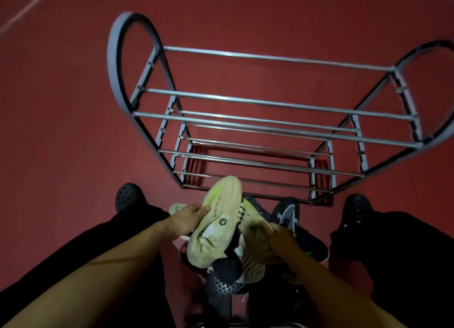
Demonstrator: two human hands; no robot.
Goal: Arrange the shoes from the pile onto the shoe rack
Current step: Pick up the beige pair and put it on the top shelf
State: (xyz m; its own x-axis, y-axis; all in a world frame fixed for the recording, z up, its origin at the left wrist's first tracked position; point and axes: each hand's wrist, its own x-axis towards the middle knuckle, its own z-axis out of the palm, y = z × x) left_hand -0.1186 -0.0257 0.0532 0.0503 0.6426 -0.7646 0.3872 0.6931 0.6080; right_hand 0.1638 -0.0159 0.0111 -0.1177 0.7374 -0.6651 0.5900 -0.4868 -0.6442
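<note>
red floor (73, 131), shoe rack (258, 101) beyond the fingers was bare; left hand (186, 220) and right hand (277, 239) each clamped a beige sneaker (216, 224), pile (294, 224) waiting underneath.

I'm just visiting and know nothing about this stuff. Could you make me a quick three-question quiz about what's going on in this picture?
1. True or false: the shoe rack already holds several shoes.
2. What does the left hand grip?
A. a black clog
B. a beige sneaker
C. a rack bar
3. Fill in: the right hand grips a second beige ____.

Key:
1. False: no shoe shows on its bars.
2. B: the beige sneaker, lifted above the pile of dark shoes.
3. sneaker: the second beige sneaker, beside the first.
</note>
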